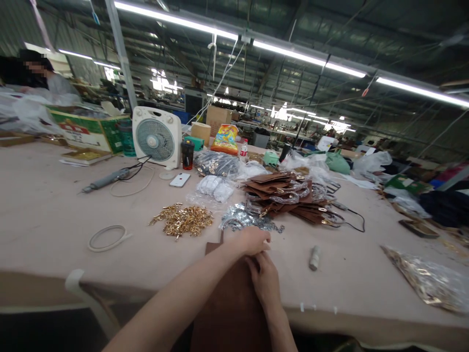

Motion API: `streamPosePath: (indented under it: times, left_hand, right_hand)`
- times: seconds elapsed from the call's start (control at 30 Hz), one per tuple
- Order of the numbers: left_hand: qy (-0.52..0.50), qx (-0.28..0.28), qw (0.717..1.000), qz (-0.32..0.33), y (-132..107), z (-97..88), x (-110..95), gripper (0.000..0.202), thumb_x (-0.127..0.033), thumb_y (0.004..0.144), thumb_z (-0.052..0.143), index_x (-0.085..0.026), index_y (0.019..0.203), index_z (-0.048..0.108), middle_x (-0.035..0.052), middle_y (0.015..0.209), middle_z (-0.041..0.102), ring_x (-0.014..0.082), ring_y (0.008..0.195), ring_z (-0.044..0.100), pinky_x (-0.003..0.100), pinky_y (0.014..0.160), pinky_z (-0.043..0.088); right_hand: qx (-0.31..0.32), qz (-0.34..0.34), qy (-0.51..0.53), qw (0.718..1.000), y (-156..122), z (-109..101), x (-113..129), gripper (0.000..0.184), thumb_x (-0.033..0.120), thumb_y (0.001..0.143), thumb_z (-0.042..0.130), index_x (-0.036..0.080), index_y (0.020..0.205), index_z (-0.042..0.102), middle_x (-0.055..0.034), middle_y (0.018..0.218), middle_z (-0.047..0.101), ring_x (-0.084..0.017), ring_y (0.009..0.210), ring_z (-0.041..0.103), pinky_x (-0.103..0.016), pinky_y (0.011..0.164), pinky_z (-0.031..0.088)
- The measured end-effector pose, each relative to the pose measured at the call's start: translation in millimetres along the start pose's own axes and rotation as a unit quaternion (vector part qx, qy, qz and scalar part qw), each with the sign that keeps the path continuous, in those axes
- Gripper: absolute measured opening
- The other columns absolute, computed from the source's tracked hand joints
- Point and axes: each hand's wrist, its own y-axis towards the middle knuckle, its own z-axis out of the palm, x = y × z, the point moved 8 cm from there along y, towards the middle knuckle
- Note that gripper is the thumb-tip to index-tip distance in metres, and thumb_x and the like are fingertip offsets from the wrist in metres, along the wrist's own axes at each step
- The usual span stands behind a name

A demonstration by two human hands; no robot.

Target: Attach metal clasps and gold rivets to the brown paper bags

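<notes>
A brown bag (230, 308) with a thin handle (222, 235) hangs over the front edge of the table, its top resting on the tabletop. My left hand (253, 240) reaches across that top from the left, fingers closed; whatever they pinch is hidden. Close below it, my right hand (266, 278) grips the bag's upper right edge with thumb and fingers bent. Just beyond my hands lies a heap of small silvery metal pieces (252, 219). Left of it is a pile of gold-coloured clasps (187, 221).
Brown bags with plastic-wrapped handles (282, 188) are stacked behind. A coiled strip (107, 238), powered screwdriver (106, 182), phone (180, 180) and fan (156, 136) lie leftward. To the right are a small grey cylinder (314, 259) and a plastic bag of hardware (427, 281). A person (54, 80) is far left.
</notes>
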Motion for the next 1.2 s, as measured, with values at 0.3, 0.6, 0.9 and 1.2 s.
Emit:
streamPosePath:
  times: [0.3,0.6,0.9,1.2]
  left_hand:
    - [-0.085,-0.106,0.983,-0.126,-36,4.4,14,0.031,-0.036,0.105,0.042,-0.020,0.118,0.065,0.0082,0.118,0.072,0.0224,0.110,0.067,0.031,0.096,0.051]
    - [-0.001,-0.047,0.971,-0.235,-65,15.3,45,0.071,-0.060,0.060,0.092,-0.017,0.113,0.069,0.0199,0.129,0.063,0.0457,0.127,0.054,0.054,0.106,0.047]
    - [-0.009,0.004,0.966,-0.260,-55,25.5,59,0.090,-0.066,0.050,0.094,-0.017,0.121,0.064,0.0194,0.138,0.060,0.0454,0.137,0.048,0.052,0.112,0.043]
    - [-0.004,0.002,0.972,-0.236,-58,31.6,65,0.090,-0.071,0.053,0.090,-0.013,0.118,0.066,0.0231,0.130,0.064,0.0450,0.125,0.057,0.053,0.106,0.049]
  right_hand:
    - [-0.075,0.144,0.040,0.986,4,-20,-49,0.040,0.048,0.093,0.058,0.019,0.109,0.080,-0.0107,0.098,0.077,-0.026,0.083,0.071,-0.039,0.082,0.056]
    - [-0.033,0.226,0.153,0.961,6,-22,-67,0.056,0.060,0.083,0.070,0.013,0.112,0.078,-0.0090,0.080,0.077,-0.027,0.071,0.073,-0.038,0.074,0.059]
    - [-0.032,0.208,0.185,0.960,1,-12,-65,0.054,0.062,0.083,0.073,0.015,0.110,0.075,-0.0087,0.083,0.075,-0.023,0.067,0.071,-0.034,0.065,0.059]
    - [-0.013,0.188,0.188,0.964,1,-10,-55,0.049,0.058,0.085,0.073,0.016,0.109,0.075,-0.0076,0.082,0.074,-0.022,0.066,0.069,-0.033,0.064,0.058]
